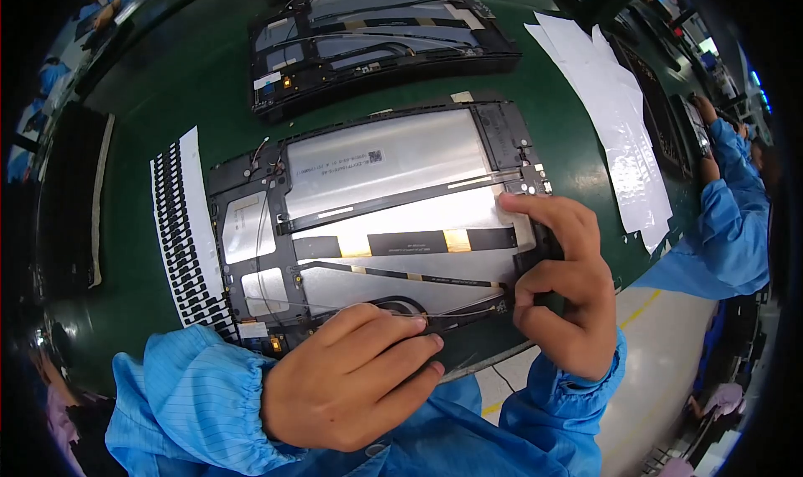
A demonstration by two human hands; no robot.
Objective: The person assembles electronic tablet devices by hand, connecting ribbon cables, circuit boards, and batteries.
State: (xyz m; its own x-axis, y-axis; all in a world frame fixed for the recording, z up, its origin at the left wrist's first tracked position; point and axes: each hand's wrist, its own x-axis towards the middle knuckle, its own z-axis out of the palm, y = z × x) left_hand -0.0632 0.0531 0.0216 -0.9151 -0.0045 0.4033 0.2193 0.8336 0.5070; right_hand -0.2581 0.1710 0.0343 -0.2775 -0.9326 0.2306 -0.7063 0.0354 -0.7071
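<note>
An opened tablet-like device (401, 272) lies before me, black frame around silvery battery panels, with flat ribbon cables across it. My left hand (355, 377) bends over its near edge, thumb hidden, fingertips closed on a thin light cable (458, 315) that runs along that edge. My right hand (573, 285) is at the right end. Its index finger stretches out and touches a pale strip (523, 226) beside the battery panel; the other fingers curl with nothing visible in them.
A second opened device (376, 42) rests on a black stack at the far side of the green table (188, 92). A white sheet with black tabs (188, 234) lies left, white sheets (606, 126) right. A co-worker in blue (728, 218) is at the right.
</note>
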